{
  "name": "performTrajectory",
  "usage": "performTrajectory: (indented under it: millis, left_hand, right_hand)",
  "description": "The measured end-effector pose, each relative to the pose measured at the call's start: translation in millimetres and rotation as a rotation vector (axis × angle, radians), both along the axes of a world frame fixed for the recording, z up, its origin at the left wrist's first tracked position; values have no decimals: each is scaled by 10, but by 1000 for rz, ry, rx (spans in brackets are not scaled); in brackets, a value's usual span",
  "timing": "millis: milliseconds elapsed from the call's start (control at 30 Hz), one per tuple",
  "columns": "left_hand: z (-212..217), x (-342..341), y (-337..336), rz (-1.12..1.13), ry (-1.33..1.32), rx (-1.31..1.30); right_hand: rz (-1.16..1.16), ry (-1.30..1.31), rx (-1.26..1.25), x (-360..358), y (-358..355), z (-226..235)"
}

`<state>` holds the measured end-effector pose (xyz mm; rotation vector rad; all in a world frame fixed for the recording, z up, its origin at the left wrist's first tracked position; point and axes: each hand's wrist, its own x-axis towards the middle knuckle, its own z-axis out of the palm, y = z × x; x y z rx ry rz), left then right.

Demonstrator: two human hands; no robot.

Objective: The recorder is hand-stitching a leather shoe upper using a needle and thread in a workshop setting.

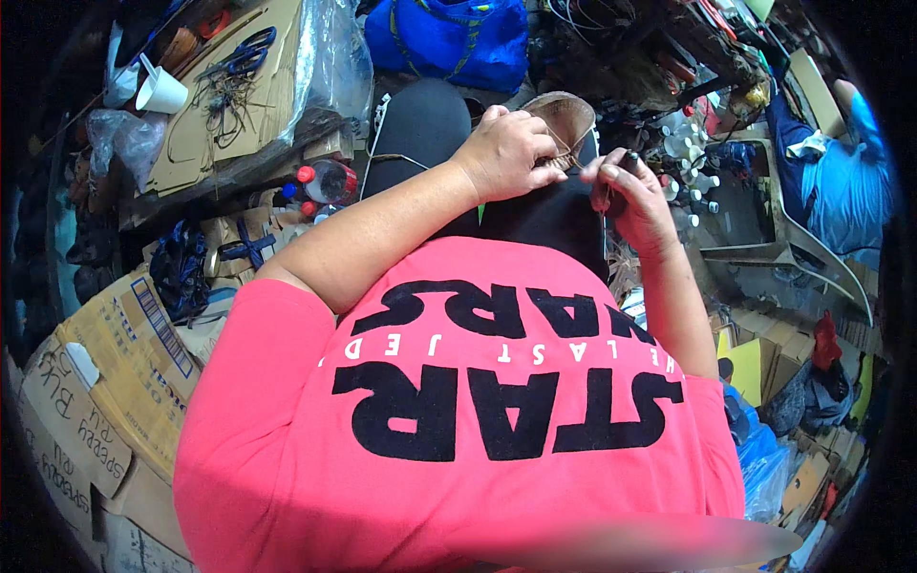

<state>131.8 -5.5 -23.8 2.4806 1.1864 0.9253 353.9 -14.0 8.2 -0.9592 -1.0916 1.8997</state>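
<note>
Above my lap, my left hand (511, 153) is closed on a brown shoe (570, 116), its fingers curled at the near edge of the shoe's opening. Just right of it, my right hand (635, 196) is closed around a slim tool with a dark handle (630, 159) that looks like an awl. The tool's working end is too small to make out clearly. A pale thread (396, 158) trails leftward from behind my left hand across my dark-clothed knee (420, 119). The lower part of the shoe is hidden by my fingers.
Scissors (250, 50) and dark cord lie on cardboard (205, 115) at the far left, near a white cup (160, 91). Plastic bottles (330, 181) stand left of my knees. Small white bottles (683, 143) crowd the right. A blue bag (449, 43) sits ahead; cardboard boxes (124, 353) lie left.
</note>
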Motion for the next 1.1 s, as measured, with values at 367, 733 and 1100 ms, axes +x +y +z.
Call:
performTrajectory:
  millis: [367,733,1100]
  left_hand:
    - [-64,-136,113,-44,-50,23]
    - [16,-63,82,-21,-7,-62]
    - [-49,-22,82,-8,-61,-55]
  right_hand:
    - [-300,-790,94,1304,-195,757]
    - [-269,-1315,-124,2490,-826,-176]
    - [36,-849,525,127,-311,176]
